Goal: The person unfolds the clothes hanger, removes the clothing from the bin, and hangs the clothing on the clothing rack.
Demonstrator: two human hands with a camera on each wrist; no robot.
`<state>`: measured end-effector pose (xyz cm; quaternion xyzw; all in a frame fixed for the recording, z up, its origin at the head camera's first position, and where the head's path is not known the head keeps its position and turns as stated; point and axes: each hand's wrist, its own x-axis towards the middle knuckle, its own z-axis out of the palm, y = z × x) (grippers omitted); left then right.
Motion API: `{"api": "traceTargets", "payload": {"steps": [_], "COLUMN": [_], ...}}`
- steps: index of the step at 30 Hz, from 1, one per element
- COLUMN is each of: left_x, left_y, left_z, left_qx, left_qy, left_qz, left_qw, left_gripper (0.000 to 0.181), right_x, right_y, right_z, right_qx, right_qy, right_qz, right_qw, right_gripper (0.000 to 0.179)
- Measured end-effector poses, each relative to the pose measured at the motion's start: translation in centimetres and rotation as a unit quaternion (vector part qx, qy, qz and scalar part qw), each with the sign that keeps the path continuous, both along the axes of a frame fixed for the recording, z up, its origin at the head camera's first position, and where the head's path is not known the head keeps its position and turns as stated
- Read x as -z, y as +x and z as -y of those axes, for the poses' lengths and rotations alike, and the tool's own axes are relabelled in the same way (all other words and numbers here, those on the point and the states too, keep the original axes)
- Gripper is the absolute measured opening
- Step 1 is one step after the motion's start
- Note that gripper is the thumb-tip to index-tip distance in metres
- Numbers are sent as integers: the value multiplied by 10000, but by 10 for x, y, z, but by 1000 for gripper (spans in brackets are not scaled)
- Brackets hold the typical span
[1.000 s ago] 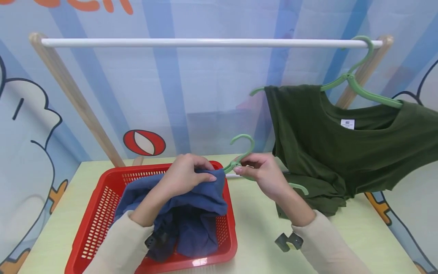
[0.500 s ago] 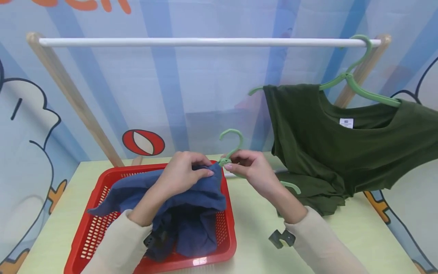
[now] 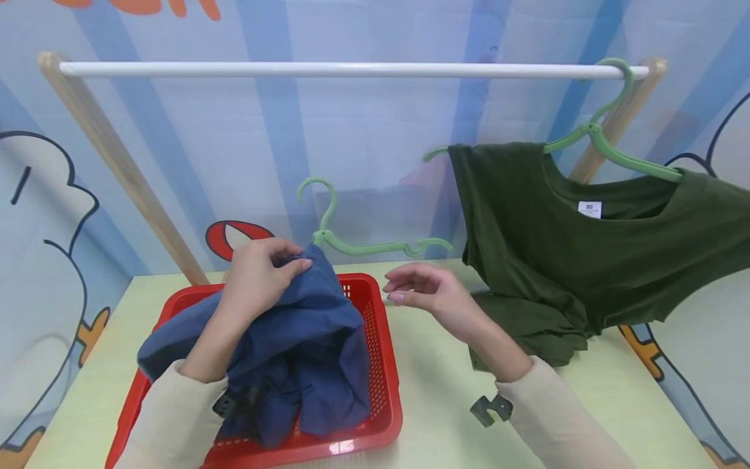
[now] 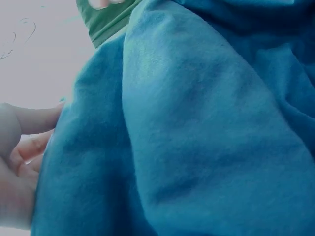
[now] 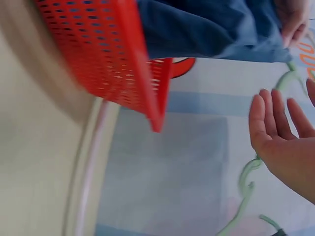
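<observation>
With thumb and fingers my left hand (image 3: 258,277) pinches a blue garment (image 3: 328,319) near its upper edge, also seen as blue cloth (image 4: 197,128) in the left wrist view. A light green hanger (image 3: 369,249) sticks out of the garment. Its hook and right arm show, while its left arm is hidden in the cloth. My right hand (image 3: 436,299) is apart from the hanger, below its right arm, and holds nothing; its fingers are loosely bent. In the right wrist view, that right hand (image 5: 283,140) appears near the hanger with its fingers extended.
Beneath the garment stands a red perforated basket (image 3: 391,397) on the pale table (image 3: 433,404). Behind it rises a rack with a white rail (image 3: 351,70) and wooden posts (image 3: 129,176). At right, a dark green sleeveless shirt (image 3: 527,247) hangs from another green hanger (image 3: 635,163), its lower part on the table.
The right hand has let go of the hanger. My left hand has moved left and up with the garment and hanger, so the hanger's hook now stands higher and farther left.
</observation>
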<state>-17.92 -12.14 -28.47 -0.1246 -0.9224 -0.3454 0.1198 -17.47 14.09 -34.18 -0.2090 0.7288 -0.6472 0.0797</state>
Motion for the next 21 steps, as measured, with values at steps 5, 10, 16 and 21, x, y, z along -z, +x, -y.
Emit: {"api": "traceTargets", "payload": {"steps": [5, 10, 16, 21], "left_x": [-3, -7, -9, -7], "left_y": [1, 5, 10, 12], "left_z": [3, 0, -9, -15], "left_qx": [-72, -4, 152, 394], "left_qy": [79, 83, 145, 289], "left_qz": [-41, 56, 81, -19], "left_qw": [9999, 9999, 9997, 9988], "left_gripper": [24, 25, 23, 19], "right_x": [16, 24, 25, 25], "right_y": [-3, -5, -7, -6], "right_z": [7, 16, 27, 34], "right_qx": [-331, -415, -800, -1053], "right_qy": [364, 459, 113, -18], "right_qz": [286, 246, 177, 225], "right_qw": [9984, 9978, 9966, 9942], "right_gripper": [33, 33, 41, 45]}}
